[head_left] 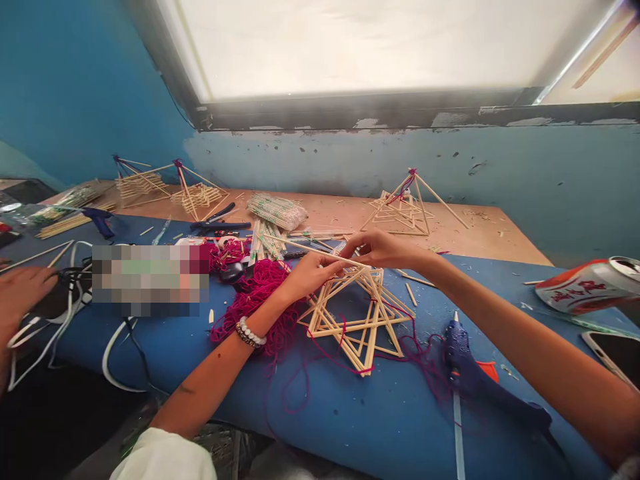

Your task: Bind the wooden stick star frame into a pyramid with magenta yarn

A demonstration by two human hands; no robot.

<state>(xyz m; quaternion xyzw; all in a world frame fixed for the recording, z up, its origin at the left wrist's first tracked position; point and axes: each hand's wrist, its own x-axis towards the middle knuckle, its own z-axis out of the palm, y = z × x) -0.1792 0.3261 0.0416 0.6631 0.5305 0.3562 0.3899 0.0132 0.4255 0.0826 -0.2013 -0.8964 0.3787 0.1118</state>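
A pyramid frame of thin wooden sticks (357, 320) stands on the blue mat (360, 413), with crimson yarn trailing from it. My left hand (310, 272), a bead bracelet at the wrist, pinches the sticks at the frame's top. My right hand (380, 248) meets it there, fingers closed on the same stick tips. A tangled heap of crimson yarn (260, 287) lies under my left forearm.
A blue glue gun (467, 367) lies right of the frame. A tipped drink can (590, 285) and a phone (613, 353) sit at the far right. Finished stick pyramids (405, 207) (193, 193) stand on the wooden bench, beside stick bundles (275, 212) and scissors (220, 223). Another person's hand (20, 290) rests at left.
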